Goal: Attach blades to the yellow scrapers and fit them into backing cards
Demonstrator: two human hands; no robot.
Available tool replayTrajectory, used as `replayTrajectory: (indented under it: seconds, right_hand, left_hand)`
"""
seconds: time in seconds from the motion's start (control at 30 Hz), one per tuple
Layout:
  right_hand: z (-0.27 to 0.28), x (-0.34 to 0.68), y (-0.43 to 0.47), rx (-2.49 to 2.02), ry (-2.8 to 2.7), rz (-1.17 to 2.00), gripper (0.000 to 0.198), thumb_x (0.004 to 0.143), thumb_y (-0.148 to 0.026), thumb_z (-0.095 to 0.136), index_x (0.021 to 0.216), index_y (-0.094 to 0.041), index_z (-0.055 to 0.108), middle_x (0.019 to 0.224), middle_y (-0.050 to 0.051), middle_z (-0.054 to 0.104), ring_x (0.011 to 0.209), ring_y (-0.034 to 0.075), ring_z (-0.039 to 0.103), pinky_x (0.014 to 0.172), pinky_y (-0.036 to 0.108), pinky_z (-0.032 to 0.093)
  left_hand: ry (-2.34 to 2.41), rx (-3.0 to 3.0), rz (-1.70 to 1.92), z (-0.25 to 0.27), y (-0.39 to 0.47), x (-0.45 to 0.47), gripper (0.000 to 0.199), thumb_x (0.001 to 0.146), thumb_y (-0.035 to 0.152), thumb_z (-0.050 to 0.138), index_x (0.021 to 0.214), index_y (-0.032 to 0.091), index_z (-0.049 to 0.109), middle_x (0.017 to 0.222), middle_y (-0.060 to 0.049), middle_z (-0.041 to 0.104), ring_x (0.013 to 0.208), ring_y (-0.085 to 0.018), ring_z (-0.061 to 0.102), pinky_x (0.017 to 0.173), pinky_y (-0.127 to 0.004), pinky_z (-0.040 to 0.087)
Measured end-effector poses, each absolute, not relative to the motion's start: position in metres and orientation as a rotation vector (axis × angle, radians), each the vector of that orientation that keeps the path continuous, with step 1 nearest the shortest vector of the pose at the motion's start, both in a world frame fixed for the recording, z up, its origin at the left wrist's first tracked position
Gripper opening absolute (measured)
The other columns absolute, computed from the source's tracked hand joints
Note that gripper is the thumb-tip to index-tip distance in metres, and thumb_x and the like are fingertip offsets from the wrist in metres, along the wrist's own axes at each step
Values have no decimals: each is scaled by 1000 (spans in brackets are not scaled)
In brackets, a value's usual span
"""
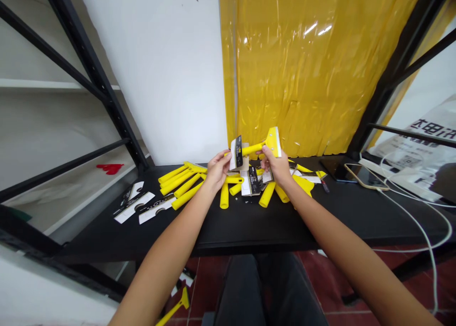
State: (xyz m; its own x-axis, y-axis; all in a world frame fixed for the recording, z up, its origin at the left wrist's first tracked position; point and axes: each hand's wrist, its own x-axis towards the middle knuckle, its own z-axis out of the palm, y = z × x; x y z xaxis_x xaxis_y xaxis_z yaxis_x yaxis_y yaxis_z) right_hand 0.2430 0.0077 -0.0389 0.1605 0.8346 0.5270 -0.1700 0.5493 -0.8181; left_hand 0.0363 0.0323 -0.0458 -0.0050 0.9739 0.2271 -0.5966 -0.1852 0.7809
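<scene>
My right hand (276,165) grips a yellow scraper (273,139) near its head, with the blade edge facing right and the handle reaching left. In my left hand (218,168) is a black-and-white card sleeve (235,153), pinched upright by its lower left edge. The scraper's handle end meets or passes behind the card; I cannot tell which. Below both hands lie several more yellow scrapers (185,186) in a loose heap on the black shelf top. Another card sleeve (251,182) lies among them, under the gap between my hands.
Several loose cards (134,207) lie at the left. A phone (366,176) with white cables (420,221) and a dark tablet (338,170) rest at the right. Black rack posts (96,74) stand on both sides. One yellow scraper (174,309) is down low near the floor.
</scene>
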Motion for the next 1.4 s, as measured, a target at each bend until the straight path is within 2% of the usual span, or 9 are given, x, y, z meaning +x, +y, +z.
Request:
replayTrajectory:
  seconds: [0.13,0.33,0.5,0.6,0.77,1.07,1.2,1.27,1.4]
  right_hand:
    - [-40,247,13,-683,-1151,864,50,85,-71,63,100,-23,58,94,4,74,44,9,55,35,23,36]
    - [-42,250,15,-771,-1250,840,53,81,-73,66,94,-22,60,84,2,70,46,11,54,38,24,39]
    - [-41,253,10,-967,-1476,452,54,91,-70,56,66,-22,50,59,-2,49,54,14,48,50,26,36]
    - [-42,253,9,-999,-1622,346,58,95,-67,50,59,-21,44,56,-2,42,57,14,42,54,27,31]
    - [-46,247,8,-966,-1763,369,57,98,-64,46,61,-21,45,58,-3,43,57,13,40,56,27,28]
    - [-49,244,9,-963,-1766,472,48,93,-51,54,57,-20,51,52,-2,51,51,13,44,52,25,31]
    - [-51,236,4,-844,-1644,779,26,88,-47,63,81,-22,64,53,-4,57,42,13,46,44,25,36]
    - [-53,232,2,-796,-1594,863,21,86,-44,66,90,-23,65,53,-5,57,41,15,50,44,27,41]
    - [-54,231,3,-785,-1599,871,22,82,-43,70,84,-22,66,53,-3,60,45,18,57,47,30,47]
  left_hand:
    - [563,888,1621,-43,36,28,38,63,15,90,95,15,70,82,-1,74,72,-11,69,76,-23,56]
    - [484,852,1604,-40,34,27,36,67,13,88,96,17,69,85,1,73,79,-11,69,86,-24,56]
    - [475,830,1582,-37,34,27,19,74,14,84,89,14,71,86,-3,75,83,-12,70,88,-24,56]
    - [511,878,1541,-37,31,29,22,72,20,87,87,12,72,85,-5,76,81,-15,72,87,-27,57]
    - [536,1003,1411,-40,19,38,40,65,28,94,96,12,74,96,-9,79,87,-21,74,88,-35,59]
    - [634,1007,1456,-39,10,49,48,56,25,98,97,11,78,99,-10,79,92,-22,73,89,-35,56]
    - [655,1048,1412,-40,7,52,43,54,28,99,89,11,78,92,-10,79,85,-22,73,87,-37,57]
    - [643,1050,1394,-41,5,54,42,56,29,99,88,11,78,90,-10,79,83,-22,73,87,-37,57]
    - [607,1057,1383,-40,1,56,43,59,29,97,93,12,77,92,-9,78,86,-22,72,87,-35,56]
